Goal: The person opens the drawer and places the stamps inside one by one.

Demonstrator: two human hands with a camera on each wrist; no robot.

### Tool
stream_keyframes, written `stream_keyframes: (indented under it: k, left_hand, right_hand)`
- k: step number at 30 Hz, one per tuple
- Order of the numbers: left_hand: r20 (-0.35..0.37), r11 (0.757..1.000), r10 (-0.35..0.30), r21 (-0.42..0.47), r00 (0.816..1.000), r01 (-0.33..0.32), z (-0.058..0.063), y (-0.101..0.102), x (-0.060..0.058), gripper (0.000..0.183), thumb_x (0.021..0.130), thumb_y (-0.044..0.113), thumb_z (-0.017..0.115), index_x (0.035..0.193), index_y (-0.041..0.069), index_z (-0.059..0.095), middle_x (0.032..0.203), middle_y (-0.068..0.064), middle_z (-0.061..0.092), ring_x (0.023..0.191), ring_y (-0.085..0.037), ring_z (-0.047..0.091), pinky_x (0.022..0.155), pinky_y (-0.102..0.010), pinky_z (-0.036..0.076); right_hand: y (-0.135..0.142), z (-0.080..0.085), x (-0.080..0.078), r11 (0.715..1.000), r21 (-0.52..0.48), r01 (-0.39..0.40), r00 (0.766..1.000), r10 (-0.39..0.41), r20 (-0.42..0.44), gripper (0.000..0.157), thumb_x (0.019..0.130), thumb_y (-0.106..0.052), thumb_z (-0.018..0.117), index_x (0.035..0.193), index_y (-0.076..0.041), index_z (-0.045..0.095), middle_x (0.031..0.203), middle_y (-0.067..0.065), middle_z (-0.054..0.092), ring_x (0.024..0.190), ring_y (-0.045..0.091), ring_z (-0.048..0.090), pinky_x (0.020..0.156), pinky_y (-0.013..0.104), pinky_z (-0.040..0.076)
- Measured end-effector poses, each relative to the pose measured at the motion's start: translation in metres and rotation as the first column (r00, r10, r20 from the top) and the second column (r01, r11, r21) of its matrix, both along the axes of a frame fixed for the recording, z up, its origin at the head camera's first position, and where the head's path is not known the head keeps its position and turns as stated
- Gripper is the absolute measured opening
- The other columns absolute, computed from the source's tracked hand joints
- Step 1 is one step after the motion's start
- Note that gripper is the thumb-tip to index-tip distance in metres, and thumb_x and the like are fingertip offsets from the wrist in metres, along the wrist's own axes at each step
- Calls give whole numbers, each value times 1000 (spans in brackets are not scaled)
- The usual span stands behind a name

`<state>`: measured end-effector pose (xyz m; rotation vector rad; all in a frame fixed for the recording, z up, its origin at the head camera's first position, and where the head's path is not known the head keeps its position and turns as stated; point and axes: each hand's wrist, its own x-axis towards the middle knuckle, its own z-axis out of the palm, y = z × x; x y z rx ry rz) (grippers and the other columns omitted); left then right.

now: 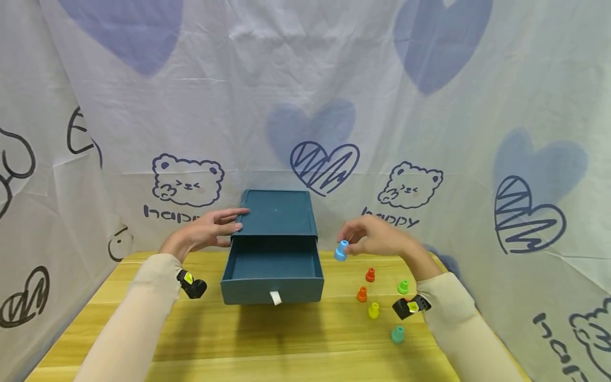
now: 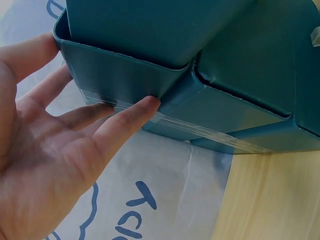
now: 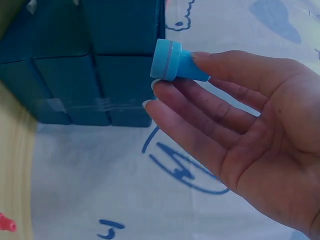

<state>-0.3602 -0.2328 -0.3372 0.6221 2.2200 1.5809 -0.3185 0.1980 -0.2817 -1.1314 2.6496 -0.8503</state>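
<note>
A dark teal drawer box (image 1: 278,211) stands in the middle of the table, its top drawer (image 1: 248,291) pulled out with a bare floor showing. My left hand (image 1: 205,232) rests against the box's left side; in the left wrist view, its extended fingers (image 2: 127,117) touch the side wall. To the right of the box, my right hand (image 1: 379,237) pinches a small blue toy stamp (image 1: 341,251) above the table. The right wrist view shows the stamp (image 3: 170,61) between thumb and fingers, its wide end towards the box.
Right of the drawer on the wooden table (image 1: 200,339) stand several more stamps: a red one (image 1: 369,275), an orange one (image 1: 362,294), a yellow one (image 1: 373,311), a green one (image 1: 403,287) and a teal one (image 1: 397,334). A printed cloth (image 1: 238,106) hangs behind.
</note>
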Motion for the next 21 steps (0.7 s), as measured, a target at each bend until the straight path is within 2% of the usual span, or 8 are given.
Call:
stream_keyframes:
  k: [11, 21]
  left_hand:
    - [-3, 1000, 14, -10, 1000, -14, 1, 2, 0, 69, 107, 28, 57, 165, 13, 23, 174, -22, -1, 157, -52, 13, 119, -69, 32]
    - [-6, 1000, 15, -15, 1000, -15, 1, 2, 1, 68, 108, 26, 55, 166, 13, 22, 174, -22, -1, 157, -52, 13, 119, -69, 32]
  right_hand:
    - [-39, 30, 0, 994, 102, -41, 999, 40, 13, 9, 94, -10, 73, 103, -12, 73, 97, 2, 76, 88, 13, 70, 85, 30, 62]
    - [-74, 37, -13, 982, 163, -98, 995, 95, 26, 10, 94, -11, 74, 103, -10, 72, 99, 3, 77, 87, 12, 70, 87, 28, 62]
